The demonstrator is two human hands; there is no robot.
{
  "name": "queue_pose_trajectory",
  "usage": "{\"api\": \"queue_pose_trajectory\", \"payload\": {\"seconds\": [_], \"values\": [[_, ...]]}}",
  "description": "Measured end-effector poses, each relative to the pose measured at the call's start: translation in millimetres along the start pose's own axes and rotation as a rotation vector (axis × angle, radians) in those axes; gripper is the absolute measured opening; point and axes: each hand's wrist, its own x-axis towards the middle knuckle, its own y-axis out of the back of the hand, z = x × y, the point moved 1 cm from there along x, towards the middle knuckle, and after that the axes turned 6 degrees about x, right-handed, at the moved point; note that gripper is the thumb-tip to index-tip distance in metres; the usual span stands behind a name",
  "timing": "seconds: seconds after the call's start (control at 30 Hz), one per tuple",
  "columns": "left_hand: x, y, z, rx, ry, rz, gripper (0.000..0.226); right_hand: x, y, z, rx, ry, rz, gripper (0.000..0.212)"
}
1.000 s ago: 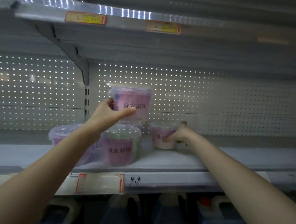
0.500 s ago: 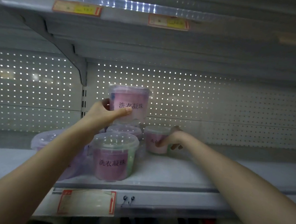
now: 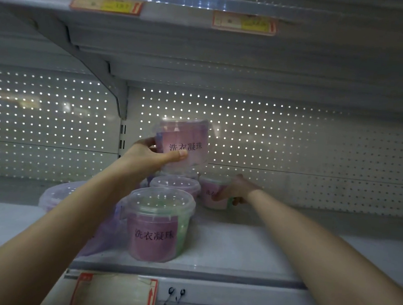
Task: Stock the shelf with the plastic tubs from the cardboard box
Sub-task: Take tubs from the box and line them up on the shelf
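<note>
My left hand [image 3: 148, 158] grips a clear plastic tub with a pink label [image 3: 187, 144], held up above the other tubs at the back of the shelf. My right hand [image 3: 238, 190] holds a second pink-labelled tub [image 3: 210, 196] that stands on the shelf board [image 3: 249, 247] near the pegboard back. A tub with a clear lid and pink label [image 3: 159, 225] stands at the front, with another lidded tub [image 3: 175, 185] behind it. A further tub [image 3: 58, 195] sits at the left, partly hidden by my left forearm. The cardboard box is out of view.
The shelf above [image 3: 203, 34] hangs low over the tubs, with a slanted bracket [image 3: 101, 75] at the left. Price labels [image 3: 114, 293] line the shelf's front rail. The shelf board to the right of the tubs is bare.
The view has moved closer and tilted up, so the lower shelf with bottles has dropped out of view. Both hands keep their tubs; the left one stays raised.
</note>
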Motion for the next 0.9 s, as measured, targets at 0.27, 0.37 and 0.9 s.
{"api": "queue_pose_trajectory", "payload": {"seconds": [0.27, 0.37, 0.9], "values": [[-1, -1, 0, -0.004, -0.003, -0.02, 0.061, -2, -1, -6, -0.106, 0.081, -0.046, 0.055], [-4, 0, 0, 0.025, -0.007, -0.026, 0.064, -1, -1, -5, -0.085, 0.046, -0.02, 0.069], [-44, -61, 39, 0.046, -0.03, -0.076, 0.057, -52, 55, 34, 0.101, 0.044, 0.112, 0.051]]}}
